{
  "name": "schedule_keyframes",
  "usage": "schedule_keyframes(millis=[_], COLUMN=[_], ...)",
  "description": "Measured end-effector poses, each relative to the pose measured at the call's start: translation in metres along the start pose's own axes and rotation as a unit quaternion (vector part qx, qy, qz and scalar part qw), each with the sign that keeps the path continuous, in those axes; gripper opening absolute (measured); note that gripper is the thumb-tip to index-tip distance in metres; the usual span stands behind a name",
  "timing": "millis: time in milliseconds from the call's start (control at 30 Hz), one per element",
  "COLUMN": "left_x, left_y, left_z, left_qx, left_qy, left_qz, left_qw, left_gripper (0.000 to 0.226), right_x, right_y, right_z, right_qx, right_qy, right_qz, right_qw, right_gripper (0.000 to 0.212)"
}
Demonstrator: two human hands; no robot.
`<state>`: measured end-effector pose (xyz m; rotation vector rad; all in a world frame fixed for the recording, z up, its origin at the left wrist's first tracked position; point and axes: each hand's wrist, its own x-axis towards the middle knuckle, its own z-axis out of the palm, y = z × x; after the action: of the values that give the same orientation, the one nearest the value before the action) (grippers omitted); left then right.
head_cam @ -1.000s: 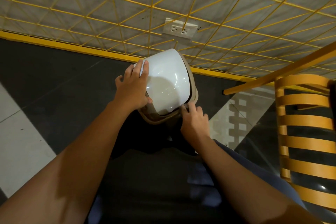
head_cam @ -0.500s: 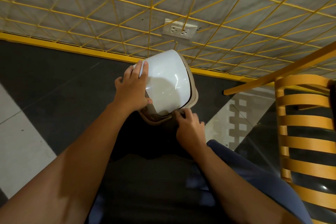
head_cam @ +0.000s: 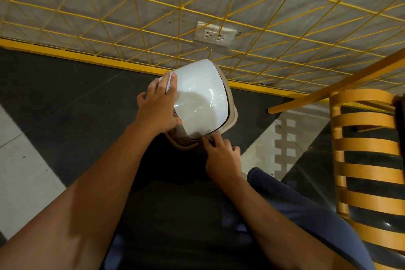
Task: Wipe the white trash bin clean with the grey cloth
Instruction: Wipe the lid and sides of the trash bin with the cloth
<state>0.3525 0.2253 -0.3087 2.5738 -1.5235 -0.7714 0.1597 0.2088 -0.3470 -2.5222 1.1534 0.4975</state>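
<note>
Head view: 2 hands on a small bin against a yellow wire grid (head_cam: pixel 179 6).
The beige bin (head_cam: pixel 232 116) stands on the dark floor (head_cam: pixel 65 105) just before the grid (a yellow chair (head_cam: pixel 368 149) is to the right). The left hand (head_cam: pixel 158 107) grips the left edge of its white lid (head_cam: pixel 201 94). The right hand (head_cam: pixel 221 155) touches the near rim with curled fingertips; whether it pinches, I cannot tell.

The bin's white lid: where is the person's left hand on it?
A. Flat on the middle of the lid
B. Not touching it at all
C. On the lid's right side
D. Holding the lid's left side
D: the left hand holds the left side of the lid, fingers lying over its top, while the right hand is at the near rim of the bin.
</note>
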Motion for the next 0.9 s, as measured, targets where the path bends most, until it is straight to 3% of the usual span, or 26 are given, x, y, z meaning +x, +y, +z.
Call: schedule_keyframes(millis=[67,133,267,333,467,633,800,900], left_x=[-0.001,-0.001,-0.001,-0.002,-0.002,-0.001,-0.001,0.0], left_y=[0.0,0.001,0.002,0.001,0.001,0.002,0.002,0.001], left_z=[0.0,0.0,0.0,-0.001,-0.001,-0.001,-0.001,-0.002], left_qx=[-0.002,-0.004,-0.007,-0.008,-0.012,-0.012,-0.01,-0.012], left_qy=[0.0,-0.001,-0.001,-0.002,-0.007,-0.003,-0.006,-0.009], left_qz=[0.0,0.0,-0.002,-0.002,-0.001,-0.003,0.0,0.004], left_qw=[1.0,1.0,1.0,1.0,1.0,1.0,1.0,1.0], left_gripper=[0.109,0.108,0.108,0.108,0.108,0.107,0.108,0.108], right_x=[0.002,-0.001,-0.021,-0.023,-0.01,-0.014,-0.011,-0.006], right_y=[0.008,0.005,-0.02,-0.019,-0.007,-0.024,-0.019,-0.007], right_z=[0.001,-0.001,0.008,0.008,0.002,0.009,0.011,0.005], right_qx=[0.042,0.056,0.059,0.076,0.114,0.089,0.053,0.054], right_qy=[0.056,0.053,-0.037,-0.03,0.075,0.001,0.007,0.03], right_qz=[0.046,0.086,0.048,0.044,0.081,0.033,0.008,0.055], right_qw=[0.996,0.993,0.996,0.996,0.987,0.995,0.999,0.997], right_gripper=[0.054,0.056,0.058,0.056,0.054,0.053,0.054,0.055])
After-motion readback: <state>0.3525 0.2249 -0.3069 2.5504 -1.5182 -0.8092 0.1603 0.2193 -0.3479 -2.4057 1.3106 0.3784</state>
